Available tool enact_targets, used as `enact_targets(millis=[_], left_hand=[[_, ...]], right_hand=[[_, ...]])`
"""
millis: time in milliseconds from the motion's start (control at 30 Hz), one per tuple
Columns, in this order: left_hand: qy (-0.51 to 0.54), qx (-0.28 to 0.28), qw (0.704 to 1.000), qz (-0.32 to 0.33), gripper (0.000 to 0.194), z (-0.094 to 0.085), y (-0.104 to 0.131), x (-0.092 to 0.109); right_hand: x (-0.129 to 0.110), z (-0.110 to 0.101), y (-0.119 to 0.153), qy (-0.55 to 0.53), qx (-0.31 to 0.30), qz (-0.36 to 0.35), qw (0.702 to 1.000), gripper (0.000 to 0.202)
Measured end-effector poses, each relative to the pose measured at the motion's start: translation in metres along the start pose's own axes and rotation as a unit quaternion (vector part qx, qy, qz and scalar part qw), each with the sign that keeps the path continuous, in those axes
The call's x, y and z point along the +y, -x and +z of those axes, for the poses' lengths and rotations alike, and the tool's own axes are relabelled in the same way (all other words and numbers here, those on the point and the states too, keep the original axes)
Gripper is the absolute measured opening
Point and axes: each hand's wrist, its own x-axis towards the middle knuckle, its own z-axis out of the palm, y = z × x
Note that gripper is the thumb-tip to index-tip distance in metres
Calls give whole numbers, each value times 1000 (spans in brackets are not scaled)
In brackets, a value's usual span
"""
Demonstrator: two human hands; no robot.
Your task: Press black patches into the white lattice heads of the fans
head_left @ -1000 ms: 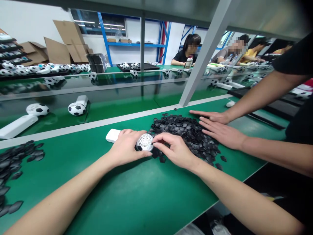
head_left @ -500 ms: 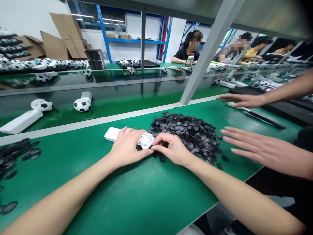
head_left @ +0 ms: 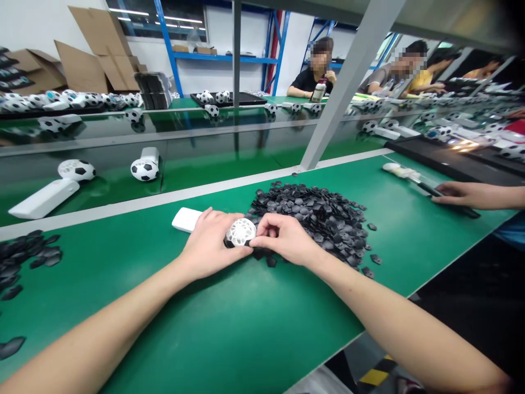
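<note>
Bare L/R forearms (head_left: 135,309), bare fingers (head_left: 271,220) AFAICT

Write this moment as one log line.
left hand: holding ball-headed device | right hand: touching its edge | nearby: black pieces, piled

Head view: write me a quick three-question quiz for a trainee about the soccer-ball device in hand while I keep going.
1. Which hand is wrapped around the soccer-ball device?
2. True or false: the device's white openwork grille faces downward.
3. Which of these lies piled beside the right hand? A: cardboard boxes. B: black pentagonal pieces. C: drink bottles.

Key: 1. The left hand. 2. False; the grille faces up. 3. B.
</note>
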Motion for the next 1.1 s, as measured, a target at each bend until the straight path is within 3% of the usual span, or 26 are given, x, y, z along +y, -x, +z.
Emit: enact_targets(millis=[100, 233, 333, 500, 667, 833, 1100], left_hand=[[12, -41, 999, 21, 60, -6, 9, -10], [-10, -22, 999, -34, 70, -5, 19, -9], [-3, -15, 999, -46, 63, -3, 19, -4], [30, -77, 996, -28, 57, -6, 17, -1], [36, -67, 997, -24, 53, -6, 18, 2], [106, -141, 984, 13, 52, -14, 17, -3], [161, -128, 978, 32, 57, -17, 20, -5]], right_hand=[[-1, -9, 4, 102, -72, -68, 990, 11], [-6, -11, 10, 293, -123, -152, 936, 5], [-9, -4, 12, 367, -132, -181, 903, 6], [-3, 2, 14, 443, -97, -196, 869, 18], [2, -2, 13, 356, -56, -195, 912, 13], [-3, -4, 13, 215, -31, -192, 957, 11], [-4, -1, 14, 194, -45, -165, 966, 15]])
